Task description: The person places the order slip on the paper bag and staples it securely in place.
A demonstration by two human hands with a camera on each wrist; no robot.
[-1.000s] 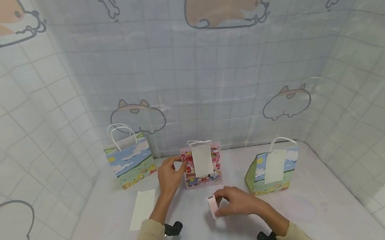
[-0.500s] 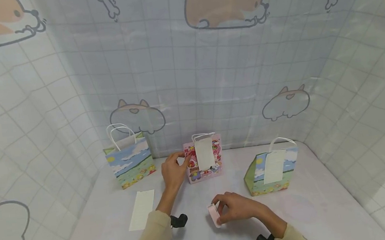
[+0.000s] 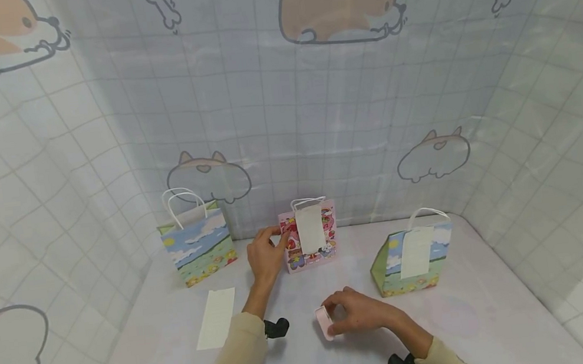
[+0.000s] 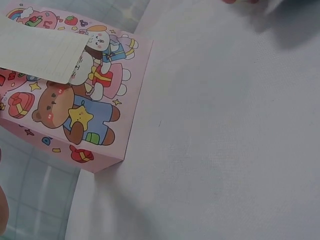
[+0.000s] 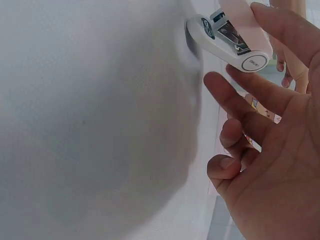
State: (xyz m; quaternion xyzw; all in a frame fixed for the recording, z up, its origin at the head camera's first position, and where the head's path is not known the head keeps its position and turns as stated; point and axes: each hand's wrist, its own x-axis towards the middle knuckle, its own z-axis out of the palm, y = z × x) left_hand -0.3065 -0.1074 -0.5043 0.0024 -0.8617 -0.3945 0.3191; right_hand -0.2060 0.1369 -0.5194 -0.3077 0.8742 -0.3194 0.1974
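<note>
A small pink gift bag (image 3: 293, 262) with cartoon animals stands at the back middle. A lined paper slip (image 3: 309, 230) hangs on its front below white handles. My left hand (image 3: 267, 258) pinches the bag's left edge, thumb on the front. In the left wrist view the bag's printed bear (image 4: 60, 105) shows close up. Between thumb and fingertips, my right hand (image 3: 361, 311) holds a small pink-and-white stapler (image 3: 324, 323) near the table, in front of the bag. The right wrist view shows the stapler (image 5: 225, 55) from its side, its last two fingers curled apart from it.
A blue-and-green gift bag (image 3: 199, 245) stands at the back left. Another one (image 3: 417, 260), with a paper slip on its front, leans at the right. One loose paper slip (image 3: 216, 319) lies left of my left forearm. A patterned curtain (image 3: 316, 114) rises behind the table.
My left hand has moved the pink bag back and slightly right, turning it a little. The right hand has lowered slightly toward me with the stapler, tilting it.
</note>
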